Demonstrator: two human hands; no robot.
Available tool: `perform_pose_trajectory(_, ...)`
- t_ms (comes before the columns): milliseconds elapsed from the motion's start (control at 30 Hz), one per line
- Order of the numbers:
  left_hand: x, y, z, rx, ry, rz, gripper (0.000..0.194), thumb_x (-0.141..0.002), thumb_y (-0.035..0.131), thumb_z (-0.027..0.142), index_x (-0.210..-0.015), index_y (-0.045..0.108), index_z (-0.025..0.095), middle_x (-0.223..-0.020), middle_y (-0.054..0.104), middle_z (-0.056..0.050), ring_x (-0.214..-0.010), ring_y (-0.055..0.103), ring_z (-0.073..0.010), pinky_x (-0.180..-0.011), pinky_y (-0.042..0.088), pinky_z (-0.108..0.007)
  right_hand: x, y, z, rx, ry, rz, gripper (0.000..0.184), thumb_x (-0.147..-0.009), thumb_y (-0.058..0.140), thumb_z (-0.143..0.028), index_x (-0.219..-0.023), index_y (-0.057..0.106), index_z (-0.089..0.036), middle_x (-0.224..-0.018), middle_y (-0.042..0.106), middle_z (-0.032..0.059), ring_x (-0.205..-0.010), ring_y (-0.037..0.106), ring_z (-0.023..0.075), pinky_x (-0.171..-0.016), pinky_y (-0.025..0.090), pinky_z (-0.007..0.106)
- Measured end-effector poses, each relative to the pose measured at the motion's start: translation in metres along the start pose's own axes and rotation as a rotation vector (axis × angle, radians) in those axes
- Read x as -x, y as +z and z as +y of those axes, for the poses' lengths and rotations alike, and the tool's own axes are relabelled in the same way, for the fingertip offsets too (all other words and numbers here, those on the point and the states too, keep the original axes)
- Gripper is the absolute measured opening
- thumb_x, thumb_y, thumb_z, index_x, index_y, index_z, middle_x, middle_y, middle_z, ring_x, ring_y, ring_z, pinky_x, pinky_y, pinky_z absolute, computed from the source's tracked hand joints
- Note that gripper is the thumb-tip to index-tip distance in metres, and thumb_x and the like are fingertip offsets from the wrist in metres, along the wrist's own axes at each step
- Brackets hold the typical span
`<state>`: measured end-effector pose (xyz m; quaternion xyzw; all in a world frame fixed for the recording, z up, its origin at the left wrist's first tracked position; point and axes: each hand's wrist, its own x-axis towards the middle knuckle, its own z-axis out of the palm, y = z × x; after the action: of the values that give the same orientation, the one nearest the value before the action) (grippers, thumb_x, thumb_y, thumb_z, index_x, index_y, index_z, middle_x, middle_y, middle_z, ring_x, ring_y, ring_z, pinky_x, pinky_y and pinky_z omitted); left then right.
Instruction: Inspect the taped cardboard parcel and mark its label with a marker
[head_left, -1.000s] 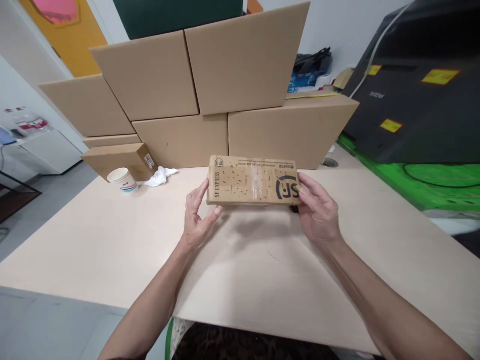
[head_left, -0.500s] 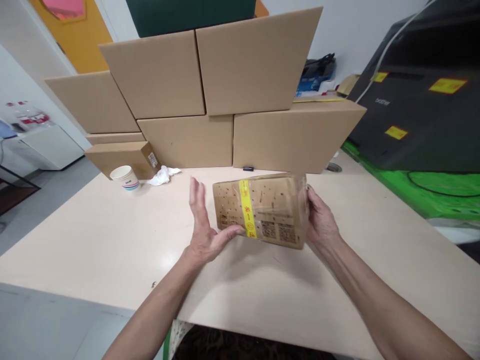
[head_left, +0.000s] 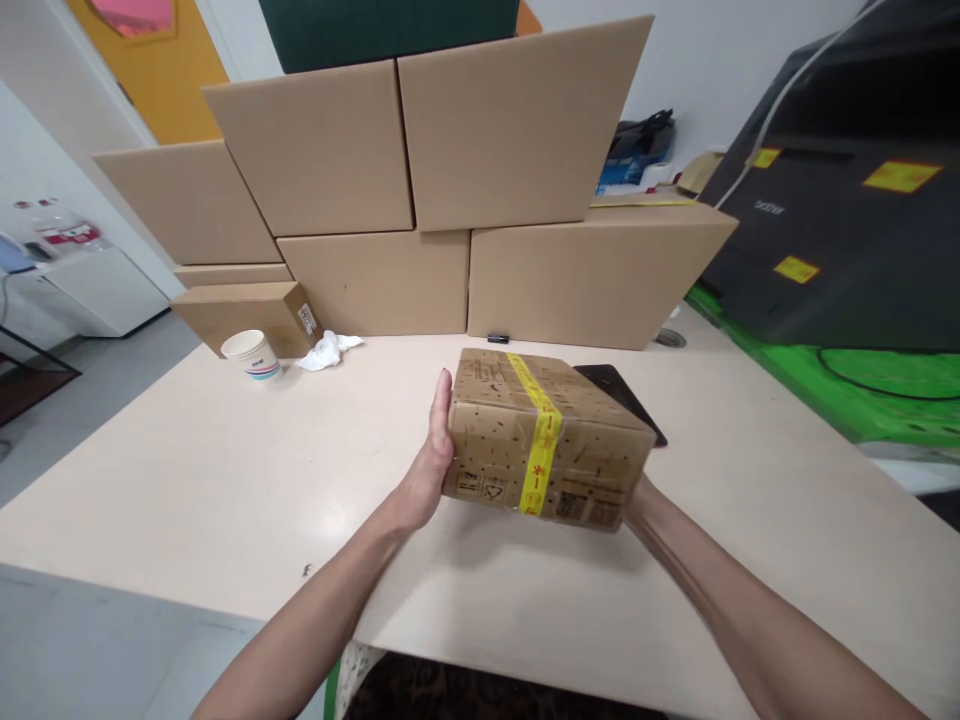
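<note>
A small cardboard box (head_left: 491, 435) with dark specks, printed symbols and a strip of yellow tape (head_left: 541, 450) is tilted in front of me, held just above the table. Against its left end presses my left hand (head_left: 429, 470), fingers straight along the side. My right hand (head_left: 637, 497) is at the right end, its fingers hidden by the box and only the part near the wrist showing. Behind the box a flat black object (head_left: 637, 400) lies on the table, partly covered from view.
Large cardboard cartons (head_left: 525, 130) are stacked along the table's back. A paper cup (head_left: 251, 355), crumpled tissue (head_left: 328, 350) and a small black object (head_left: 497, 339) stand before them. A dark machine (head_left: 817, 230) is at the right, beside green material (head_left: 862, 390).
The box has turned, showing its top, and shifted slightly right and down. My left hand has closed in on its left end. The flat black object has come into view.
</note>
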<state>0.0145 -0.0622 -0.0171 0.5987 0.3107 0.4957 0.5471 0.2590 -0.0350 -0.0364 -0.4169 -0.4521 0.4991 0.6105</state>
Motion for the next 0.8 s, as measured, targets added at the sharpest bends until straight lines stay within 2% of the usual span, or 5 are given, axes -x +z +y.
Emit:
perform_pose_trajectory(167,-0.006,0.000,-0.002,-0.024,0.008,0.127,0.076,-0.099,0.035,0.072,-0.164,0.025,0.034,-0.169,0.034,-0.005,-0.160,0.024,-0.0287,-0.129,0.027,-0.051,0.001,0.001,0.007,-0.026,0.154,-0.049,0.055,-0.067,0.076,-0.078,-0.090,0.076,-0.028,-0.081,0.080,0.0026,-0.086,0.076,0.0325,-0.070,0.065,0.048)
perform_pose_trajectory(333,-0.012,0.001,0.007,0.026,-0.006,0.139,0.081,-0.096,0.027,0.080,-0.164,0.024,0.037,-0.164,0.045,-0.005,-0.156,0.034,-0.0276,-0.126,0.034,-0.052,0.004,0.002,0.006,0.018,0.081,-0.181,0.058,-0.077,0.067,-0.077,-0.110,0.075,-0.030,-0.102,0.081,0.0052,-0.106,0.074,0.0339,-0.081,0.064,0.047)
perform_pose_trajectory(500,-0.012,0.000,0.019,0.074,-0.013,0.142,0.092,-0.088,0.024,0.090,-0.162,0.029,0.036,-0.168,0.039,-0.005,-0.157,0.031,-0.0295,-0.122,0.040,-0.052,0.006,0.009,-0.002,0.022,0.011,-0.146,0.063,-0.079,0.061,-0.080,-0.119,0.073,-0.033,-0.111,0.080,0.0052,-0.115,0.071,0.0334,-0.089,0.062,0.049)
perform_pose_trajectory(667,-0.010,-0.012,0.027,0.107,-0.017,0.120,0.096,-0.085,0.055,0.082,-0.163,0.028,0.032,-0.173,0.027,-0.007,-0.158,0.028,-0.0360,-0.119,0.043,-0.053,0.005,0.008,-0.003,-0.008,-0.067,-0.168,0.064,-0.079,0.061,-0.081,-0.121,0.073,-0.034,-0.118,0.078,0.0051,-0.124,0.067,0.0327,-0.095,0.060,0.048)
perform_pose_trajectory(800,-0.011,-0.020,0.037,0.131,-0.051,0.037,0.104,-0.073,0.083,0.061,-0.160,0.036,0.028,-0.165,0.041,-0.013,-0.151,0.039,-0.0424,-0.116,0.047,-0.054,0.002,-0.002,-0.006,0.012,-0.084,-0.235,0.069,-0.080,0.064,-0.079,-0.134,0.067,-0.036,-0.130,0.074,0.0049,-0.129,0.064,0.0318,-0.099,0.058,0.048)
